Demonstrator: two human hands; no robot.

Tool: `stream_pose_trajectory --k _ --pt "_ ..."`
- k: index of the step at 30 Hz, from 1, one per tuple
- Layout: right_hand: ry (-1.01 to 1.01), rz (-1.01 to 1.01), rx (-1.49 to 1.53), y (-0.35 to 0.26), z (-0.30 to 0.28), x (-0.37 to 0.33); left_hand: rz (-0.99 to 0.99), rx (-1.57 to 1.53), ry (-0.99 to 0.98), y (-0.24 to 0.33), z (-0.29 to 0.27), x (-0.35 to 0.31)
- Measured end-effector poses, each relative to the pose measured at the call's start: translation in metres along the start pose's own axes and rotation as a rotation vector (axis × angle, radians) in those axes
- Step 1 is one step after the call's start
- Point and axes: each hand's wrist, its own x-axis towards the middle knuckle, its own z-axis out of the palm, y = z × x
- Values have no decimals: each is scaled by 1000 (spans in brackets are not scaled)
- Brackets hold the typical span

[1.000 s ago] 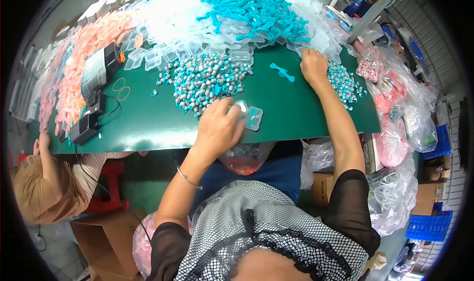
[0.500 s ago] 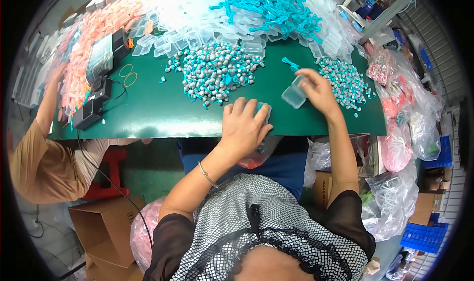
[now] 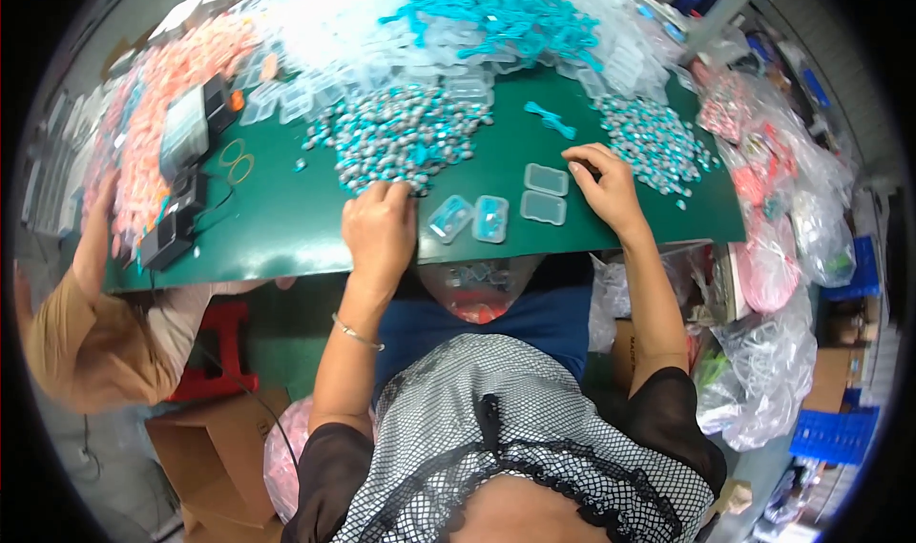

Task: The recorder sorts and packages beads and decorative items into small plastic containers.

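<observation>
My left hand (image 3: 380,228) is at the near edge of a heap of small grey-and-turquoise pieces (image 3: 405,133). Its fingers are curled, and what they pinch, if anything, is hidden. Just right of it, two closed clear plastic boxes (image 3: 490,220) with turquoise contents lie side by side near the table edge. A small clear box (image 3: 544,207) lies opened flat, lid and base both showing. Beside its lid is my right hand (image 3: 603,185), fingers apart, holding nothing I can see. Beyond it lies a turquoise strap (image 3: 550,120), and a second heap of small pieces (image 3: 654,147) spreads to the right.
A large pile of turquoise straps (image 3: 506,13) and many clear boxes (image 3: 468,87) cover the far side of the green table (image 3: 277,223). Left are peach-coloured parts (image 3: 191,61), a black device (image 3: 167,240) and two rubber bands (image 3: 236,161). A co-worker's arm (image 3: 91,238) reaches in there.
My right hand has put the clear box down, opened flat. My left hand has lifted off the closed boxes and moved left to the heap. The view has shifted slightly.
</observation>
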Motion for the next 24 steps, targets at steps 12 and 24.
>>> stream_pose_trajectory --k 12,24 --pt "359 -138 -757 50 -39 14 -115 -455 -25 13 3 18" --pt "261 -153 -1175 69 -22 64 44 -565 -229 77 33 47"
